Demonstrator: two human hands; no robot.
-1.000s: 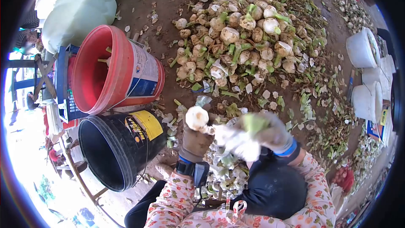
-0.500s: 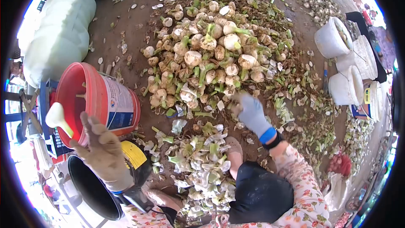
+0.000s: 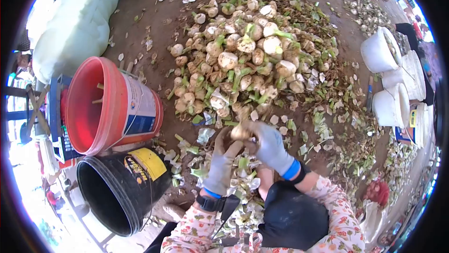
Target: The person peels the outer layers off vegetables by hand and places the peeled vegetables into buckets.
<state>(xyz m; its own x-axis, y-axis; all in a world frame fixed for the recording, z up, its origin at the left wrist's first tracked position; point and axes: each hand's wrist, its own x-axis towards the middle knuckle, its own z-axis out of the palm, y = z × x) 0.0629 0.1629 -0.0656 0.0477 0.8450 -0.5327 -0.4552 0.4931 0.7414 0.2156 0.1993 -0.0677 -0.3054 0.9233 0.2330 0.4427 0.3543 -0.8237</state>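
A dirty off-white bulb (image 3: 240, 133) is held between my two gloved hands, in front of the near edge of a large heap of bulbs (image 3: 228, 60) with green stem stubs. My left hand (image 3: 223, 162) has its fingers closed on the bulb's left side. From the right, the fingers of my right hand (image 3: 270, 146) are closed on the same bulb. Both gloves are grey and soiled. Below my hands lies a pile of peeled leaves and skins (image 3: 243, 164), partly hidden by them.
At the left, a red bucket (image 3: 96, 108) and a black bucket (image 3: 110, 192) lie tilted with their mouths leftward. A pale, bulky sack (image 3: 75, 28) is behind them. White buckets (image 3: 390, 105) stand at the right, near a red net bag (image 3: 376, 192). Trimmings litter the ground.
My left hand has come from the red bucket to the middle, and the white bulb seen beside it is out of sight. My right hand has moved left and down; both hands now hold a bulb.
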